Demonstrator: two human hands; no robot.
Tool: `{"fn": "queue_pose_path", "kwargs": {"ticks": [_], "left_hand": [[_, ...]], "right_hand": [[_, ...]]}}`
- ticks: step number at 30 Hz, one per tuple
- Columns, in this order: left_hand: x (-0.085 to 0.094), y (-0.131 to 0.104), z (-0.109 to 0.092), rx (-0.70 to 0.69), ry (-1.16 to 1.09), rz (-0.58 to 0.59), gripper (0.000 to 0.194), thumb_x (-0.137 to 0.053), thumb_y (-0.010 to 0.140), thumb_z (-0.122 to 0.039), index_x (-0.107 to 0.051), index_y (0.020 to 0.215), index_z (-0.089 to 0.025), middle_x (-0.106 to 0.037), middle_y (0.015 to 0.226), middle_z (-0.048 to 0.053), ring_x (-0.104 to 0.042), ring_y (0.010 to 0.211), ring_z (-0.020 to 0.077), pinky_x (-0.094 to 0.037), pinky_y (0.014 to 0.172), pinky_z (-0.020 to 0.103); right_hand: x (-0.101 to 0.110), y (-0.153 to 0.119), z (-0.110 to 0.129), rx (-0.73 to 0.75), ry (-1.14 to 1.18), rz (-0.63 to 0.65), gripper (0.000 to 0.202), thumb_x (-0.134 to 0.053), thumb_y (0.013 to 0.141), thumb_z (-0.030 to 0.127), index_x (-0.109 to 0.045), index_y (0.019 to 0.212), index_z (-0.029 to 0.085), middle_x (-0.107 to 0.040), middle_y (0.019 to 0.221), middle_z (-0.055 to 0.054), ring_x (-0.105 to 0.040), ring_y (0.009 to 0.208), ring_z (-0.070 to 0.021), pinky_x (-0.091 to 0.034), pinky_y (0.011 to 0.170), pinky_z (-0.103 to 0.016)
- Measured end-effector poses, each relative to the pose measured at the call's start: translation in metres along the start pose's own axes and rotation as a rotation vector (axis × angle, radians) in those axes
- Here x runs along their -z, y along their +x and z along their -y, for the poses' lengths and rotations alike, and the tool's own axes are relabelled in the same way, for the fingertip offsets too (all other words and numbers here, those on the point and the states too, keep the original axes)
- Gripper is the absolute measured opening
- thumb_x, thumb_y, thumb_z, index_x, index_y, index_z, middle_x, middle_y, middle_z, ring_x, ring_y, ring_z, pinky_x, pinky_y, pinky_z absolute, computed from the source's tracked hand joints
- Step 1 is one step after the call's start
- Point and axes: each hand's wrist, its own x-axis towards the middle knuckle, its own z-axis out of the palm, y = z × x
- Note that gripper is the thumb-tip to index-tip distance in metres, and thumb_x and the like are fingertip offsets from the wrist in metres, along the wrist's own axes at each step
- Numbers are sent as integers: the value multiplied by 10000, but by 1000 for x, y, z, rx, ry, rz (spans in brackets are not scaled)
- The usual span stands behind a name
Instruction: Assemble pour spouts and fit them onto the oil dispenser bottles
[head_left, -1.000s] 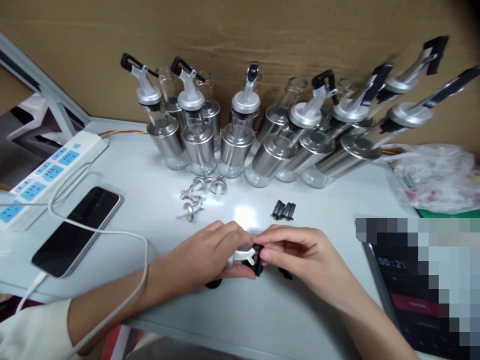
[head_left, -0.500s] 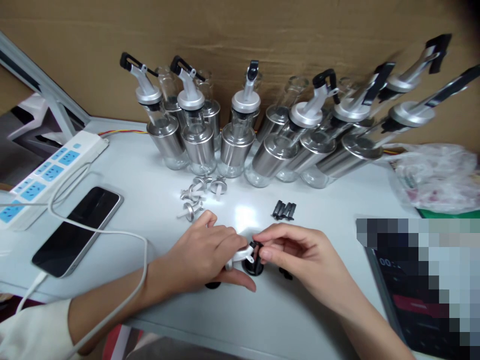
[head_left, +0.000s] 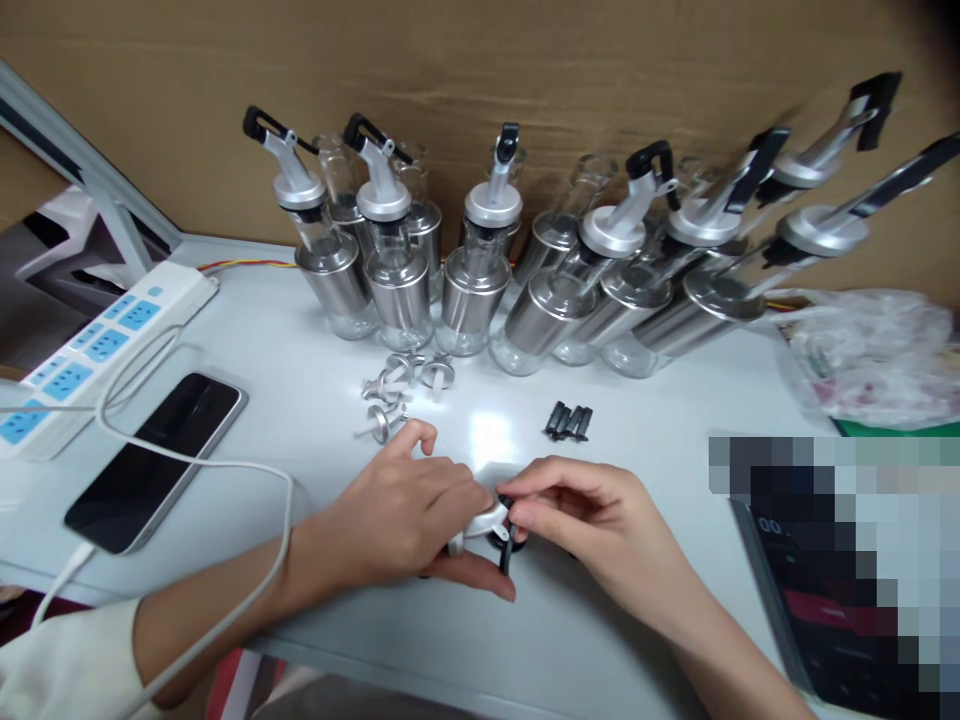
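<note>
My left hand (head_left: 420, 505) is closed around a silver bottle pourer (head_left: 489, 520), whose spout points to the right. At the spout's tip my right hand (head_left: 596, 510) pinches a black flip cap (head_left: 505, 552) between thumb and fingers. The cap's long arm hangs down by my left thumb. Partly hidden behind the spout, a dark round part lies on the table. Loose silver pourers (head_left: 380, 422) lie beyond my left hand. Several black caps (head_left: 568, 421) sit in a small group beyond my right hand.
Glass bottles with steel sleeves (head_left: 475, 290) stand along the cardboard wall, several topped with pourers. On the left are a phone (head_left: 154, 465), a power strip (head_left: 105, 345) and a white cable (head_left: 289, 510) crossing my left forearm. A plastic bag (head_left: 877, 350) and calculator (head_left: 817, 620) are right.
The black cap has turned so its arm points downward at the spout tip. Both hands have shifted slightly, with the pourer still between them.
</note>
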Motion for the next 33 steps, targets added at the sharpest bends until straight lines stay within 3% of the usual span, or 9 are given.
{"fn": "queue_pose_path", "kwargs": {"ticks": [5,18,27,33], "left_hand": [[0,1,0,7,1,-16,464,-382,921,-548,-502,720,-147,-511,553,-64,-369,506,82,-284,695,272],[-4,0,-2,1,-28,-9,457,-381,925,-546,-509,729,-154,-509,531,-68,-384,491,82,-291,717,281],[-3,-2,-2,1,-18,11,393,-388,953,-466,-507,746,-154,-565,571,-61,-431,517,83,-299,744,295],[-4,-2,-2,17,-10,16,413,-364,961,-467,-515,742,-150,-569,575,-57,-435,518,83,-298,756,304]], "right_hand": [[2,1,-1,44,-17,-70,81,-778,673,239,-733,732,205,-684,596,14,-624,558,-66,-500,552,-121],[0,0,0,-49,54,42,190,-795,655,296,-665,718,172,-661,565,19,-637,537,-91,-524,558,-182],[-2,-1,0,-75,-16,150,265,-635,814,431,-551,799,180,-651,565,13,-619,532,-106,-492,564,-227],[0,-4,-1,-61,-52,153,245,-636,820,407,-544,870,185,-594,629,39,-583,572,-80,-449,585,-206]]}}
